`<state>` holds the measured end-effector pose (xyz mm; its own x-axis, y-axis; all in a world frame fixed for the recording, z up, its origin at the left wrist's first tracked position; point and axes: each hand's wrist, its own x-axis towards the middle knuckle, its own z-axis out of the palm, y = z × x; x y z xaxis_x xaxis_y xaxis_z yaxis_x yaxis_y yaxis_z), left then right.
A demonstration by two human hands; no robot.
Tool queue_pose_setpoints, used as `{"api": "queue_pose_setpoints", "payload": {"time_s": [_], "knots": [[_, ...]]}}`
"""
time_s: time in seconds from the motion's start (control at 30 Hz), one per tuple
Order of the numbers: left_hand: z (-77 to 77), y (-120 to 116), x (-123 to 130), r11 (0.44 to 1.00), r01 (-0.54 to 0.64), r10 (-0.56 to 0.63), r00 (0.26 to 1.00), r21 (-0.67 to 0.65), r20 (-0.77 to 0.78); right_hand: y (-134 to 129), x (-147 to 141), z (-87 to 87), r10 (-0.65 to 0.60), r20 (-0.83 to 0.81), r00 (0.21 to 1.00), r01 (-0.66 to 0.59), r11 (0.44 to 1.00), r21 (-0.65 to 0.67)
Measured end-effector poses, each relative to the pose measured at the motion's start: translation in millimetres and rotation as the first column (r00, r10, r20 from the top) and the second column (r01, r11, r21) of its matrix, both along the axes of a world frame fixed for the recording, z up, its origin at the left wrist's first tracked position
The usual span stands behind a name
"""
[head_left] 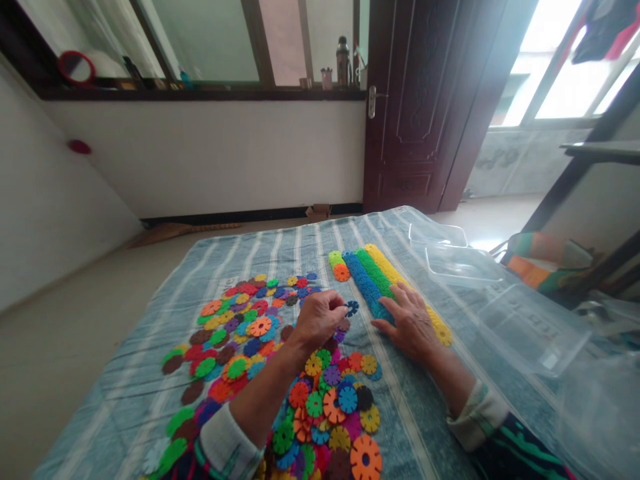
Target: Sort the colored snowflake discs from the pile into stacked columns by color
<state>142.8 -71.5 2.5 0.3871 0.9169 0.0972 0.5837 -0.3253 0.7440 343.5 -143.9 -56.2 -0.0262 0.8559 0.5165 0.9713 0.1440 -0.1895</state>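
My left hand (320, 320) is closed in a pinch above the loose pile, with a dark blue notched plastic disc (353, 308) at its thumb and fingertips. My right hand (413, 323) lies with its fingers spread over the stacked rows, touching the blue row (364, 283) and the green row (375, 272). Beyond them runs a yellow row (387, 267), partly under that hand. A short yellow-green stack (335, 257) and an orange disc (341, 273) sit by the far end of the blue row. Loose multicoloured notched discs (260, 326) spread around my left forearm.
A striped blue-grey cloth (285, 250) covers the bed-like surface. Clear plastic boxes (535, 327) and clear lids or trays (460, 263) stand on the right. Past the far edge are a brown door (420, 100) and a white wall (225, 153).
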Motion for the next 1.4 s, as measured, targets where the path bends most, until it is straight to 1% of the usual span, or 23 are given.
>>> {"api": "queue_pose_setpoints", "payload": {"time_s": [0.17, 0.3, 0.47, 0.6, 0.77, 0.93, 1.1, 1.27, 1.4], "knots": [[-7.4, 4, 17, 1.000, 0.002, -0.002, 1.000, -0.013, 0.018, 2, 1, -2.4, -0.013, 0.020, 1.000, 0.013, 1.000, -0.008], [-10.1, 6, 20, 0.999, 0.002, -0.001, 1.000, -0.035, 0.004, 2, 1, -1.7, -0.011, 0.025, 1.000, 0.012, 1.000, -0.027], [-8.7, 7, 23, 0.998, -0.016, 0.016, 1.000, -0.062, 0.000, 3, 2, -2.1, 0.002, 0.005, 1.000, -0.002, 1.000, 0.001], [-8.5, 10, 29, 1.000, -0.011, 0.011, 1.000, -0.008, -0.015, 3, 4, -3.5, 0.018, -0.013, 1.000, -0.018, 1.000, 0.020], [-13.8, 16, 42, 0.999, -0.003, 0.004, 1.000, 0.052, -0.018, 0, 7, -7.2, 0.043, -0.036, 0.998, -0.040, 0.998, 0.058], [-21.6, 19, 54, 0.997, 0.037, -0.035, 0.999, 0.064, -0.030, -2, 8, -10.3, 0.047, -0.034, 0.998, -0.044, 0.996, 0.081], [-26.5, 18, 61, 0.995, 0.080, -0.075, 0.994, 0.060, -0.077, -3, 7, -8.2, 0.033, -0.028, 0.999, -0.031, 0.997, 0.078], [-23.3, 15, 65, 0.988, 0.131, -0.117, 0.981, 0.081, -0.154, -3, 5, -5.9, 0.030, -0.041, 0.999, -0.027, 0.997, 0.071], [-20.1, 11, 62, 0.984, 0.144, -0.118, 0.970, 0.109, -0.211, -2, 6, -6.6, 0.032, -0.047, 0.998, -0.029, 0.998, 0.062]]}}
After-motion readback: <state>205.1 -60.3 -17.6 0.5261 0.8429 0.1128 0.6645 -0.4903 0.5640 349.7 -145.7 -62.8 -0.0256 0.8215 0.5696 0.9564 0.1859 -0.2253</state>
